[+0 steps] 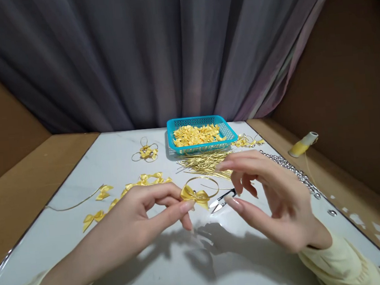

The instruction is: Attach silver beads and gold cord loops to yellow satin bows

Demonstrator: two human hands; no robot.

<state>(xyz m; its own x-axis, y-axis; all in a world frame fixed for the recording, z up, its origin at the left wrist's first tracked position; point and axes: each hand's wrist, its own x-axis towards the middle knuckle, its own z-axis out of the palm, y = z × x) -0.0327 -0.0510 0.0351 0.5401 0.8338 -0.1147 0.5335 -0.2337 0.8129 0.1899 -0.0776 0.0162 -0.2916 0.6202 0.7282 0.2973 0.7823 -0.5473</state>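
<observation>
Grey-purple curtains (155,52) hang behind your white tabletop (154,269). At far left, a curved gold wire (63,210) ends by a yellow bow, and more yellow satin bows (89,219) run toward the middle. Your left hand (143,217) has thumb and fingers clamped on a yellow satin bow with a gold wire loop (188,193), raised above the table in front of you. Beyond it, a blue plastic basket (203,147) holds yellow ribbon pieces (196,134), with gold wire stems (201,164) before it and thread snips (219,200) nearer you. Your right hand (277,197) stands with thumb and index finger apart; I can't tell whether the thumb touches the snips. Farther right, silver beads (288,167) trail along the edge, near a spool of yellow thread (303,145)
</observation>
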